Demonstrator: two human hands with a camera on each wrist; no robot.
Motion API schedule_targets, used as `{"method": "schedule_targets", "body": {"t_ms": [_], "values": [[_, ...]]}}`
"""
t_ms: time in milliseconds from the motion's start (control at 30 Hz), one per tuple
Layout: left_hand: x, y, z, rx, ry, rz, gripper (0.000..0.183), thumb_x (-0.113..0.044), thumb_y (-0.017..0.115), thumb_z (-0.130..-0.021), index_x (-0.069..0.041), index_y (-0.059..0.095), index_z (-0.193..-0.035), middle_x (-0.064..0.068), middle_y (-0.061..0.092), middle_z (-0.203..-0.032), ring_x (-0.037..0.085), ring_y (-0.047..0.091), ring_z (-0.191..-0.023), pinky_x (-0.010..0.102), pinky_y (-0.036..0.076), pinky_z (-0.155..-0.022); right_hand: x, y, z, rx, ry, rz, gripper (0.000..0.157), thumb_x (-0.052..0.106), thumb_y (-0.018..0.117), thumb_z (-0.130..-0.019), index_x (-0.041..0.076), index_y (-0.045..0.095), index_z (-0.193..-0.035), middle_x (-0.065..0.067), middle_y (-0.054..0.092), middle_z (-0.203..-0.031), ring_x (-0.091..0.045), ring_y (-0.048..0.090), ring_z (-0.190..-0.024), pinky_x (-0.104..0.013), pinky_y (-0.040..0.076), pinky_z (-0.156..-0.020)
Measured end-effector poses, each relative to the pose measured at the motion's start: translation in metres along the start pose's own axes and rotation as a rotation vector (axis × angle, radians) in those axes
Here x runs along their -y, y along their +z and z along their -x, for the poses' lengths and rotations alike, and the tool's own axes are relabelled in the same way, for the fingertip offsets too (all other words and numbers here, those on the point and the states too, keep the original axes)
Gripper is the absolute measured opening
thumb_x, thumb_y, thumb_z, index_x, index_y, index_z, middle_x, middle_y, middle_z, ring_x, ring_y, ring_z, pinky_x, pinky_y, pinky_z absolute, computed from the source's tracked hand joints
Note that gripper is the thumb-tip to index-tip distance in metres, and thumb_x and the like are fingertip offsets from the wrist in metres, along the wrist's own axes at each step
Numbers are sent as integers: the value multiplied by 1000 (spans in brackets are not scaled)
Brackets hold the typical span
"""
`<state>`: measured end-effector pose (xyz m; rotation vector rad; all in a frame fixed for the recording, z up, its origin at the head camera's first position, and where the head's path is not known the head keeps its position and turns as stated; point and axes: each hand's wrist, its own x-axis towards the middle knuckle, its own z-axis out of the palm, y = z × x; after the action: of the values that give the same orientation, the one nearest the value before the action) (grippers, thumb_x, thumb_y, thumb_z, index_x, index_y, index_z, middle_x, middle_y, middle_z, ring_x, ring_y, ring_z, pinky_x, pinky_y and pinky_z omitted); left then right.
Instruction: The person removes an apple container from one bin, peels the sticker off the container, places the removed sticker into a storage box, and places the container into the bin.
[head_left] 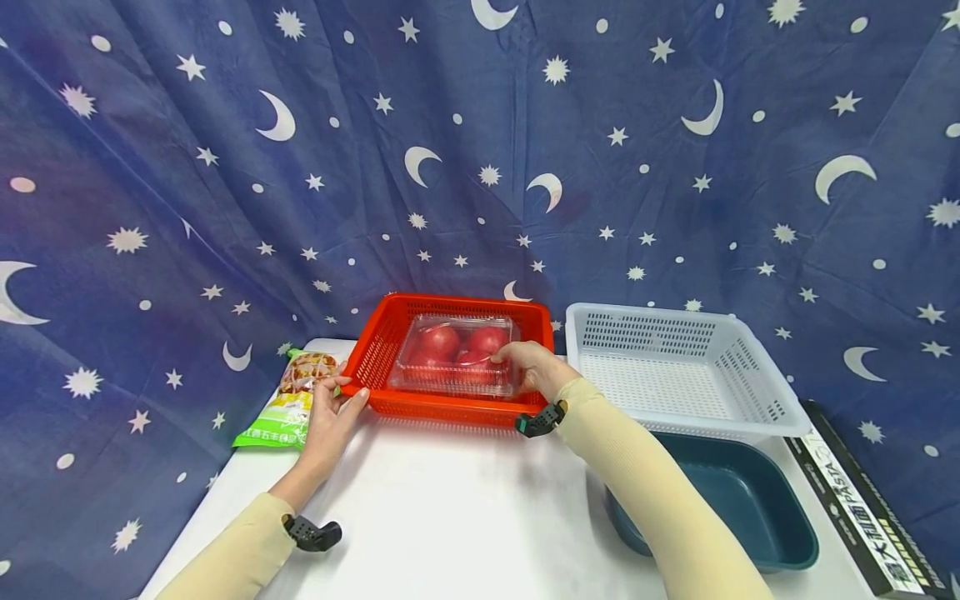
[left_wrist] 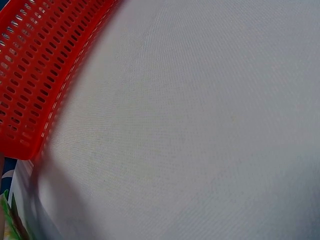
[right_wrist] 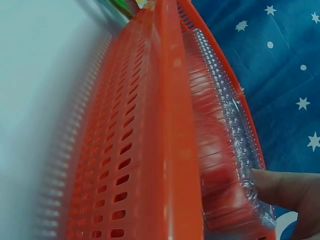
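A clear plastic box [head_left: 453, 379] of round red fruits [head_left: 440, 340] lies inside a red slotted basket [head_left: 442, 406] at the back of the table. At the basket's front left corner, my left hand [head_left: 330, 425] grips the rim between thumb and fingers. My right hand [head_left: 534, 367] holds the right end of the box, its thumb on the lid; the other fingers are mostly hidden. The right wrist view shows that thumb [right_wrist: 280, 186] against the box's crinkled edge [right_wrist: 235, 135]. In the left wrist view only the basket's slotted wall [left_wrist: 50, 65] shows clearly.
Left of the red basket lies a green and yellow food bag [head_left: 281, 417]. To the right stand a white slotted basket [head_left: 660, 427] and a dark teal tub [head_left: 750, 483], partly behind the right sleeve. Black pasta boxes [head_left: 862, 508] lie at the right edge; a starry curtain [head_left: 480, 150] hangs behind.
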<state>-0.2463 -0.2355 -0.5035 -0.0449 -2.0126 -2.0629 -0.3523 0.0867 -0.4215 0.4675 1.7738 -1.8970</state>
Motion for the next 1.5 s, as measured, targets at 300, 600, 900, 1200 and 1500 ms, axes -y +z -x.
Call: {"method": "schedule_targets", "body": {"t_ms": [300, 600, 900, 1200, 1500], "values": [[5, -1, -2, -9, 9, -4, 45, -9, 62, -103, 2, 32, -135, 8, 21, -164, 21, 49, -124, 18, 52, -92, -4, 4, 0, -25, -7, -5, 63, 4, 72, -90, -2, 41, -144, -21, 50, -138, -41, 50, -125, -61, 50, -99], [4, -1, -3, -13, 2, -8, 48, -11, 63, -103, 3, 31, -136, 12, 27, -159, 17, 51, -121, 17, 52, -91, -5, 6, 1, -44, -39, 35, 57, 5, 71, -92, -2, 45, -142, -21, 54, -135, -40, 53, -123, -57, 49, -102], [3, -2, -2, -10, -9, -29, 49, -12, 62, -103, 2, 30, -139, 7, 23, -163, 21, 48, -126, 16, 52, -91, 2, 5, 9, -62, -86, 104, 51, 6, 68, -93, -4, 48, -139, -19, 56, -130, -36, 56, -118, -49, 51, -102], [-2, -1, -1, 0, -19, -50, 51, -13, 62, -104, 1, 29, -140, 11, 26, -159, 24, 47, -128, 15, 51, -91, 19, -3, 31, -19, -158, 199, 38, 10, 64, -96, -3, 54, -131, -15, 54, -127, -28, 52, -108, -38, 47, -98], [-6, -3, -1, 36, 27, -44, 46, -4, 60, -103, 7, 29, -136, 11, 13, -170, 38, 40, -138, 14, 51, -89, 33, -18, 71, 29, -264, 332, 74, 15, 62, -98, 2, 25, -160, -20, 41, -151, -39, 42, -135, -46, 40, -113]]}}
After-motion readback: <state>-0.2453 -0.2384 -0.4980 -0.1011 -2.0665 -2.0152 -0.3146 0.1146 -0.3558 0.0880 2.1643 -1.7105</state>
